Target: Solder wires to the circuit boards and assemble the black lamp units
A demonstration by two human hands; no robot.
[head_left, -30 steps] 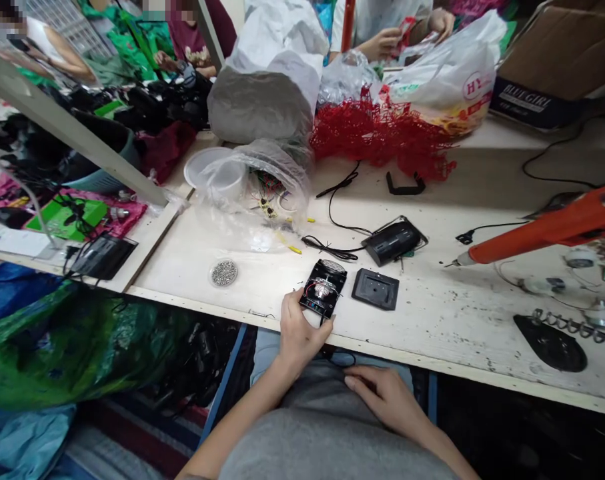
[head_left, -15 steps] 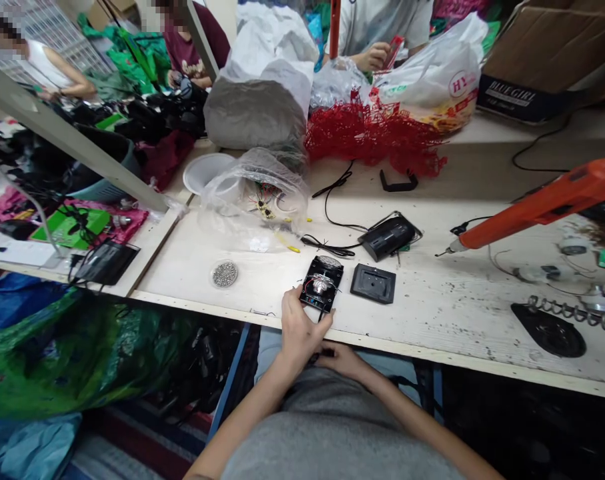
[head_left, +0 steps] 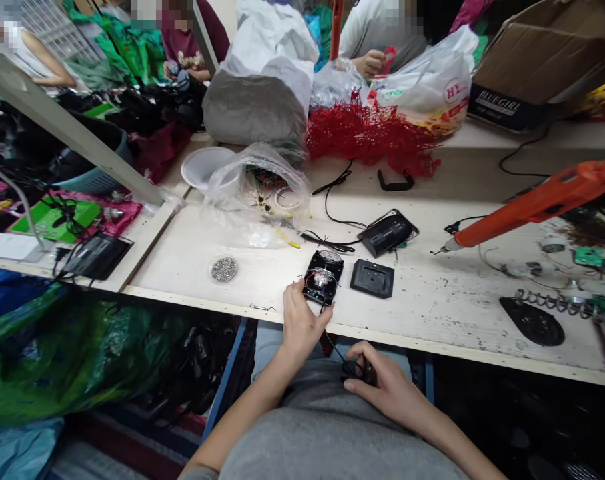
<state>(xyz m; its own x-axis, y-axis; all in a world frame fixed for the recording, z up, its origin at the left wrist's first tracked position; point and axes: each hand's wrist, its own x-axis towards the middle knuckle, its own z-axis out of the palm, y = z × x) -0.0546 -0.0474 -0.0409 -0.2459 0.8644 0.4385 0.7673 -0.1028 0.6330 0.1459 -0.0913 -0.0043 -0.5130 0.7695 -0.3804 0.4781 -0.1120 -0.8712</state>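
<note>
My left hand (head_left: 302, 319) grips the near end of a small black device housing (head_left: 323, 277), whose uncovered inside shows wires and a shiny round part. A thin black cable (head_left: 335, 345) runs from the housing over the table edge to my right hand (head_left: 379, 380). Held in front of my body, that hand has its fingers closed around the bundled part of the cable. Just right of the housing lies a black rectangular cover (head_left: 372, 278). Behind it rests another black device (head_left: 388, 233) with its own cord (head_left: 327, 242).
A dish of small screws (head_left: 223, 269) sits on the left. An orange electric screwdriver (head_left: 527, 207) points in from the right, near a black plate with a spring (head_left: 532, 321). A clear bag of wired parts (head_left: 262, 193) and red netting (head_left: 367, 137) lie behind. Other people work across the table.
My right hand has come out from under my left, moving right with the bundled cable, and the cable now shows stretched between them. My left hand keeps its grip on the housing.
</note>
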